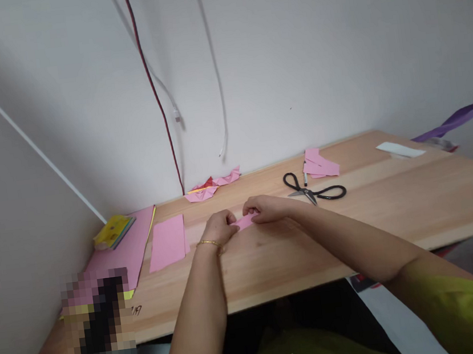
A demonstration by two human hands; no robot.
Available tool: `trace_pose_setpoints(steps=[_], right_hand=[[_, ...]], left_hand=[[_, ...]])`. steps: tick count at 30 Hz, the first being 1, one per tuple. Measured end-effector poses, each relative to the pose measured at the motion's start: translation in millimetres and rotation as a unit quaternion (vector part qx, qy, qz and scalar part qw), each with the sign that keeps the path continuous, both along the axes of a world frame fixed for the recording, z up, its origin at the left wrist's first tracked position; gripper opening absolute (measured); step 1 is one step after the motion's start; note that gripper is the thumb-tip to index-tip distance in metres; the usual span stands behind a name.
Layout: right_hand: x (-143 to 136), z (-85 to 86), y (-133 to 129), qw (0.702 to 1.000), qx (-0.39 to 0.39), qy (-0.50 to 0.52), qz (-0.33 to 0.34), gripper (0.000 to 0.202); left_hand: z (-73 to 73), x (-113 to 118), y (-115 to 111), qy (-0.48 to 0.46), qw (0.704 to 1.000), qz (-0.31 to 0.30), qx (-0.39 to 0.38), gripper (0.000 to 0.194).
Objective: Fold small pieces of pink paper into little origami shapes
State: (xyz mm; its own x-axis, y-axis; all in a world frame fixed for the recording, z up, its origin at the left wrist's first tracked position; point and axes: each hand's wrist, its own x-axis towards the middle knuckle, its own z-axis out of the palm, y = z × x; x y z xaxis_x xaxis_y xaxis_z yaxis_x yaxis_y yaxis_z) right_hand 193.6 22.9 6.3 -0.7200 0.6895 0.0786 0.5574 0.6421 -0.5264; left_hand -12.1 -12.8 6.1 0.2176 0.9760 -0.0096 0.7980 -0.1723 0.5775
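Observation:
Between my two hands a small pink paper piece (245, 222) lies low over the wooden table. My left hand (222, 228) pinches its left end, with a thin gold bracelet at the wrist. The right end is gripped by my right hand (261, 208), thumb and fingers closed on the paper. Fingers hide both ends, so its full shape cannot be seen. Left of my hands lie pink paper sheets (167, 242). Black-handled scissors (306, 192) rest spread on the table beyond my right forearm.
Folded pink paper shapes (204, 192) sit by the wall. Pink paper pieces (319, 165) and a marker (305, 174) lie behind the scissors. A yellow packet (114, 231) tops large pink sheets (134, 253) at left. A white strip (400, 149) lies far right. Cables (151, 78) hang down the wall.

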Motion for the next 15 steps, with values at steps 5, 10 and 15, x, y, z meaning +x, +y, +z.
trace_pose_setpoints(steps=[5,10,15], right_hand=[[-1.9,-1.4,-1.6,0.999,0.015,0.038,-0.001,0.017],[-6.1,-4.0,-3.3,0.997,0.015,0.072,-0.003,0.014],[-11.1,-7.6,-3.3,0.996,0.008,0.083,-0.005,0.009]], left_hand=[[-1.4,-0.4,-0.8,-0.038,0.999,-0.018,0.019,0.009],[0.5,7.9,-2.7,-0.085,0.995,-0.046,0.035,0.017],[2.3,19.7,-3.9,-0.005,0.994,-0.061,0.092,0.017]])
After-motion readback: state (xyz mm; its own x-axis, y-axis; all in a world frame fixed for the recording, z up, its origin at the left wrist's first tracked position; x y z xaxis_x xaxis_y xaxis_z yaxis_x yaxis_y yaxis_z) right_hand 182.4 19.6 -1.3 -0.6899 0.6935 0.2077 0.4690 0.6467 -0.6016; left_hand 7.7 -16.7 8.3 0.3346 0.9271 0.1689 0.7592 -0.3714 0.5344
